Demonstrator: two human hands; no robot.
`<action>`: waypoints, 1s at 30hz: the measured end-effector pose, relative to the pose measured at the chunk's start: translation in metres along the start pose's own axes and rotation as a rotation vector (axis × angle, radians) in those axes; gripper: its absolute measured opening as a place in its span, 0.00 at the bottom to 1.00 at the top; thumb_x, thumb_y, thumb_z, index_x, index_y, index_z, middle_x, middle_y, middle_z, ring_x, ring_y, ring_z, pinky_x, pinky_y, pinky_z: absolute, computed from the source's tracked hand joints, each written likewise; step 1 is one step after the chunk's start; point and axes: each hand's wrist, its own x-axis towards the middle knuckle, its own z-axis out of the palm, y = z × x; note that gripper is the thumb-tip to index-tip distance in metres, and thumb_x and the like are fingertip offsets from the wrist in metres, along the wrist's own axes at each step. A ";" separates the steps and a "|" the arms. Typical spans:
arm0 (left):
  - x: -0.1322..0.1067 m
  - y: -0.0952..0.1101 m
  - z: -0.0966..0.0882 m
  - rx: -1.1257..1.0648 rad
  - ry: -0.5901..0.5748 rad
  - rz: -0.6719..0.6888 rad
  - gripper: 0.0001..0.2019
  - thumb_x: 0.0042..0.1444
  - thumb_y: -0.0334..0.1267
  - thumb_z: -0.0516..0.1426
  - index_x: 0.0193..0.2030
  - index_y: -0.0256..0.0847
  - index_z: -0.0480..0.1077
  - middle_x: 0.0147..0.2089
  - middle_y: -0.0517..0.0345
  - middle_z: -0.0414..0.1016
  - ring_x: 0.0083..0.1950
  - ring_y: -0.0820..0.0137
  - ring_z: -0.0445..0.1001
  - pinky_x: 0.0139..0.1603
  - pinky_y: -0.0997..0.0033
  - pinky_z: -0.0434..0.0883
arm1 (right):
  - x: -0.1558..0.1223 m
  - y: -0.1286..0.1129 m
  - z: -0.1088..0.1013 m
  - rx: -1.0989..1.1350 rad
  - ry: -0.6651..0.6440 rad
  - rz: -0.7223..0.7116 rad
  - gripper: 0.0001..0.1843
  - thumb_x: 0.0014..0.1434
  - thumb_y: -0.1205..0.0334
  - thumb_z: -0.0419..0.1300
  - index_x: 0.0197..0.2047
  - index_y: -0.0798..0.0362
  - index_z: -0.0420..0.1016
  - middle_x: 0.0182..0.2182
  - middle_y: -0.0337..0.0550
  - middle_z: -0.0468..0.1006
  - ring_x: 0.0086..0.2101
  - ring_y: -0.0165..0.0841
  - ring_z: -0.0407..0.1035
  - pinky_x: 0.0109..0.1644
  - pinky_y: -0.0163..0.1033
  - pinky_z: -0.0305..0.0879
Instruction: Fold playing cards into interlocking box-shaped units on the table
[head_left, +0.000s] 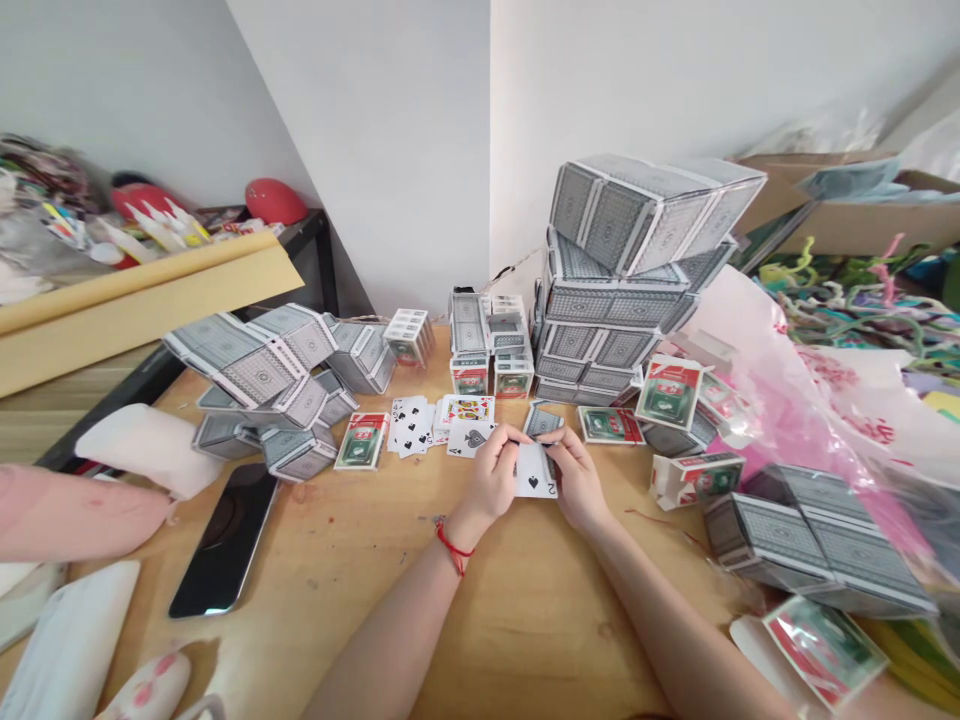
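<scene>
My left hand (493,475) and my right hand (575,478) meet over the wooden table (517,620), both pinched on a small fan of playing cards (537,470). The front card is a two of spades, face up. Behind it a grey-backed card (541,420) sticks up. A red string is tied round my left wrist (452,545). Face-up cards (442,423) lie spread on the table just beyond my left hand, among them an ace of spades and a king.
Stacked grey card packs rise at the back right (637,260), back left (262,375) and near right (810,540). Red-green card boxes (667,392) lie scattered. A black phone (225,540) lies at left, a pink plastic bag (787,400) at right.
</scene>
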 end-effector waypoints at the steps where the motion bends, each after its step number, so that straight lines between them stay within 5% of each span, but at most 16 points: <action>1: 0.000 0.000 0.000 -0.007 0.000 -0.002 0.09 0.55 0.32 0.44 0.33 0.39 0.65 0.26 0.61 0.61 0.27 0.74 0.58 0.29 0.74 0.57 | 0.000 0.000 0.000 0.004 0.001 0.000 0.05 0.47 0.62 0.55 0.30 0.51 0.65 0.23 0.33 0.65 0.20 0.25 0.55 0.23 0.31 0.52; 7: 0.003 0.001 0.001 -0.094 0.018 -0.052 0.10 0.52 0.30 0.45 0.38 0.40 0.65 0.33 0.59 0.65 0.30 0.74 0.60 0.29 0.75 0.58 | -0.002 -0.002 0.000 -0.100 -0.008 -0.087 0.04 0.49 0.62 0.54 0.30 0.52 0.65 0.22 0.33 0.64 0.20 0.25 0.53 0.23 0.31 0.50; 15: 0.006 -0.006 0.002 -0.151 0.060 -0.105 0.08 0.50 0.31 0.46 0.32 0.39 0.65 0.27 0.61 0.62 0.26 0.75 0.57 0.25 0.75 0.56 | -0.005 -0.003 -0.001 -0.180 -0.045 -0.137 0.05 0.49 0.62 0.53 0.31 0.52 0.67 0.21 0.33 0.63 0.20 0.26 0.54 0.23 0.31 0.51; 19: 0.008 -0.003 -0.002 -0.129 0.098 -0.057 0.08 0.50 0.31 0.46 0.30 0.39 0.65 0.28 0.60 0.64 0.30 0.74 0.61 0.30 0.75 0.58 | -0.005 -0.009 0.000 -0.019 -0.155 -0.022 0.11 0.49 0.59 0.53 0.37 0.51 0.67 0.24 0.35 0.66 0.22 0.28 0.59 0.24 0.32 0.55; 25: 0.009 0.004 -0.010 -0.126 0.032 -0.040 0.08 0.48 0.31 0.46 0.26 0.39 0.64 0.26 0.60 0.64 0.28 0.74 0.60 0.28 0.75 0.58 | 0.001 -0.010 0.003 0.121 -0.125 0.208 0.12 0.51 0.52 0.55 0.31 0.53 0.67 0.20 0.35 0.68 0.19 0.28 0.62 0.22 0.32 0.58; 30: 0.010 0.009 -0.016 -0.190 -0.027 -0.045 0.07 0.45 0.30 0.46 0.22 0.38 0.63 0.23 0.60 0.62 0.26 0.74 0.60 0.26 0.74 0.57 | -0.004 -0.017 0.000 0.254 -0.464 0.524 0.14 0.55 0.54 0.51 0.36 0.56 0.67 0.26 0.43 0.74 0.25 0.33 0.69 0.23 0.38 0.67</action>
